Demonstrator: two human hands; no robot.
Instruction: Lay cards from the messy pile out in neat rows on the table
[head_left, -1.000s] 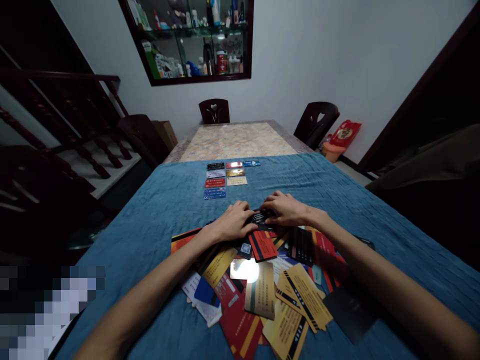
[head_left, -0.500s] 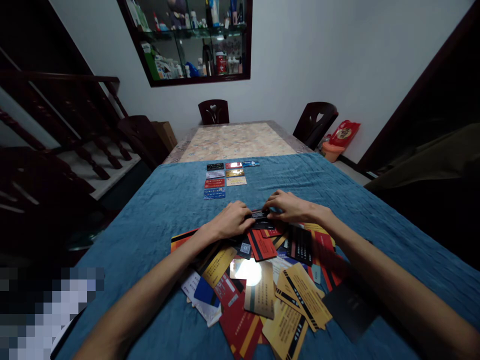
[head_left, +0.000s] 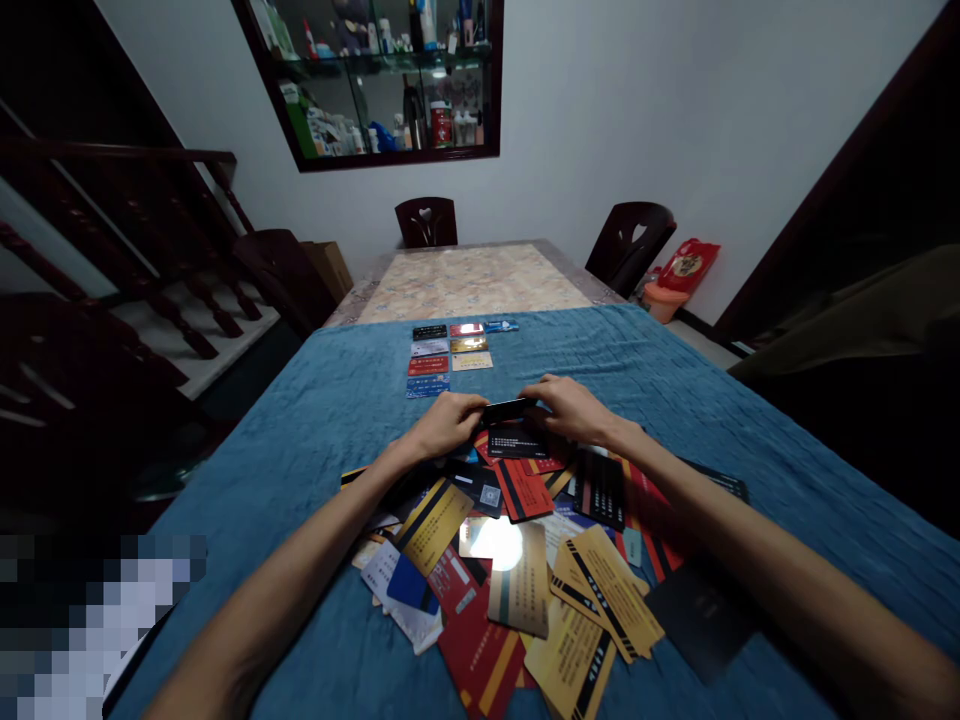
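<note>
Between my left hand (head_left: 450,424) and my right hand (head_left: 570,408) a black card (head_left: 505,410) is held by its short ends, tilted so that I see it nearly edge-on. Both hands pinch it just above the far side of a loose, overlapping pile of cards. Right below it lies another black card (head_left: 519,441) with white print. Nearer in the pile are an orange-red card (head_left: 523,490), a gold card (head_left: 519,590) catching a bright glare, and a dark red card (head_left: 484,655). My forearms cover parts of the pile's left and right sides.
Beyond my hands, several cards lie in short columns, with a blue card (head_left: 428,386) nearest and a cream card (head_left: 472,361) beside them. A blue cloth (head_left: 300,480) covers the near part of the table (head_left: 480,280). Dark wooden chairs (head_left: 630,245) stand around it.
Both hands have lifted the black card off the pile and tipped it up, moving slightly away from me. The black card underneath now shows more fully.
</note>
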